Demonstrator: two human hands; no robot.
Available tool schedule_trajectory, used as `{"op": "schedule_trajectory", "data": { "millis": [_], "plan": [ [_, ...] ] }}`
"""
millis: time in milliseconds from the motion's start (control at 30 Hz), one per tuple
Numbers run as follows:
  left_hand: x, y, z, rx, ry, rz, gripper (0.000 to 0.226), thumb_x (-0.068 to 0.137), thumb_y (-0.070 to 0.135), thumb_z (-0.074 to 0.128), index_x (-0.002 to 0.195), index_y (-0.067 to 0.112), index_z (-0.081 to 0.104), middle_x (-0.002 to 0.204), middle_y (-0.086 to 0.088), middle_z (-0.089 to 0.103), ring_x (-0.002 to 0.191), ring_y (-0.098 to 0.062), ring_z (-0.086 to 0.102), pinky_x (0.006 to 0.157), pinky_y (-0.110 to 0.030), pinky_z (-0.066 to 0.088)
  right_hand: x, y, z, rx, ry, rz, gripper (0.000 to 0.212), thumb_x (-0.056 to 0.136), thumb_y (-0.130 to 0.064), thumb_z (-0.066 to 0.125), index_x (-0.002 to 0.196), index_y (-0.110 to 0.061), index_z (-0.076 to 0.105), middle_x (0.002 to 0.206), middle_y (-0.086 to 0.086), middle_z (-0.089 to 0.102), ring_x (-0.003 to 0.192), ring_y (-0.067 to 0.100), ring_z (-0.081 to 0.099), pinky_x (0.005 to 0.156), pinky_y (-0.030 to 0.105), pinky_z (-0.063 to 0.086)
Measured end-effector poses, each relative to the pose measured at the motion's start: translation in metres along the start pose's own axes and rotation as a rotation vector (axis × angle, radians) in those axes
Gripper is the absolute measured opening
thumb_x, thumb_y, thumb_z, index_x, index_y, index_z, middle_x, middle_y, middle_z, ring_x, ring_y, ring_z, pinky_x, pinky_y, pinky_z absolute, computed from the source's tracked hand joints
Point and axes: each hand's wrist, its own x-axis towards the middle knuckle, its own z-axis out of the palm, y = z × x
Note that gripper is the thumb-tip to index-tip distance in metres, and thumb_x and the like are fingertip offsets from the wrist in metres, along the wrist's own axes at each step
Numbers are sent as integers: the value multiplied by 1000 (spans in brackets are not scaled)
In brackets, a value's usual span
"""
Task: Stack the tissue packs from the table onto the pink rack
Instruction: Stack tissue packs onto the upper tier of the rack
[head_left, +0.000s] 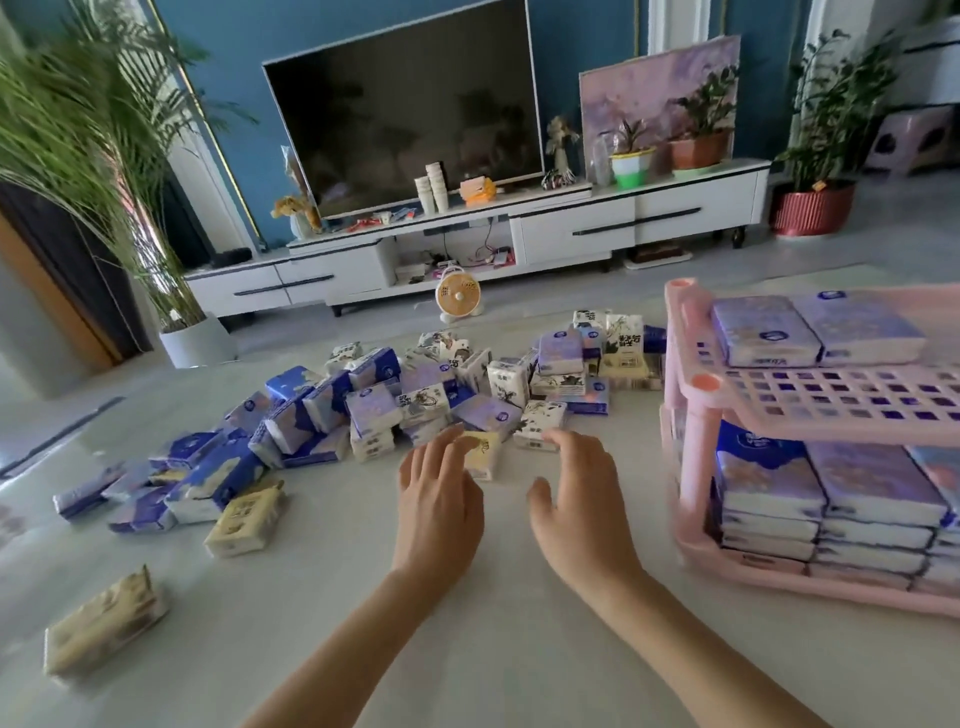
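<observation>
Several tissue packs, blue, purple and cream, lie in a loose heap across the middle of the white table. A pink rack stands at the right; its top shelf holds two purple packs, and its lower shelf is filled with stacked packs. My left hand and my right hand hover side by side with relaxed fingers, holding nothing, just in front of a cream pack at the heap's near edge.
More packs lie apart at the left: a cream one and another near the front left corner. Beyond the table are a TV stand, a small fan on the floor and potted plants.
</observation>
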Motion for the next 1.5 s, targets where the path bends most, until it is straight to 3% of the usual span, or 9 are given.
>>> {"op": "schedule_trajectory", "data": {
  "millis": [167, 267, 467, 633, 733, 833, 1067, 1233, 1500],
  "plan": [
    [56, 11, 24, -18, -25, -66, 43, 77, 8, 39, 116, 10, 55, 122, -6, 56, 113, -26, 48, 90, -33, 32, 76, 12, 30, 32, 350, 229, 45, 80, 4, 54, 124, -6, 50, 121, 20, 51, 113, 35, 45, 96, 32, 31],
    [86, -1, 30, 9, -179, -137, 55, 83, -1, 42, 136, 16, 40, 140, -1, 41, 130, -20, 34, 104, -33, 27, 108, 22, 37, 36, 419, 319, 51, 85, 2, 50, 134, -13, 45, 131, 19, 44, 122, 33, 40, 101, 39, 32],
    [121, -38, 48, -38, -485, -130, 69, 90, 1, 44, 146, 33, 19, 154, 9, 15, 142, -14, 13, 116, -41, 18, 131, 60, 52, -284, -7, 80, 49, 96, -36, 41, 144, -32, 28, 154, 16, 1, 142, 32, -1, 113, 45, 4],
    [112, -36, 53, 67, -423, -180, 55, 91, 22, 50, 140, 20, 26, 108, 1, 57, 105, -24, 54, 89, -35, 40, 126, 58, 65, -304, 120, 57, 35, 89, -32, 57, 119, -16, 53, 139, 21, 33, 127, 36, 33, 101, 43, 25],
    [110, -30, 53, 328, -482, -159, 51, 87, 55, 46, 120, 17, 48, 113, -1, 58, 112, -23, 51, 100, -37, 34, 125, 55, 66, -318, 283, 113, 27, 74, -22, 71, 93, -8, 59, 102, 21, 56, 91, 38, 56, 77, 42, 41],
    [112, -22, 52, 477, -566, -140, 59, 82, 66, 41, 114, 18, 54, 124, -6, 51, 118, -26, 44, 102, -44, 31, 122, 51, 62, -260, 410, 117, 23, 62, -20, 54, 80, -7, 58, 82, 17, 57, 73, 35, 57, 69, 38, 43],
    [109, -5, 44, 419, -702, -215, 49, 76, 51, 59, 108, 15, 51, 107, -8, 58, 103, -29, 54, 91, -40, 45, 100, 49, 51, -22, 454, 53, 31, 65, -23, 46, 84, -1, 56, 88, 17, 56, 84, 36, 54, 71, 41, 48],
    [85, 22, 7, 83, -435, -225, 61, 71, 41, 68, 121, 20, 41, 112, -1, 45, 106, -22, 49, 85, -30, 41, 66, 11, 26, 126, 352, -81, 28, 72, -23, 53, 94, -5, 58, 101, 14, 55, 94, 28, 53, 80, 36, 45],
    [41, 92, -105, -210, -114, 70, 58, 57, 39, 69, 102, 32, 32, 87, 18, 50, 88, -3, 50, 71, -17, 39, -2, -58, -85, 178, 391, -365, 26, 81, -26, 55, 100, -11, 62, 114, 11, 54, 106, 19, 53, 93, 21, 42]
  ]
}}
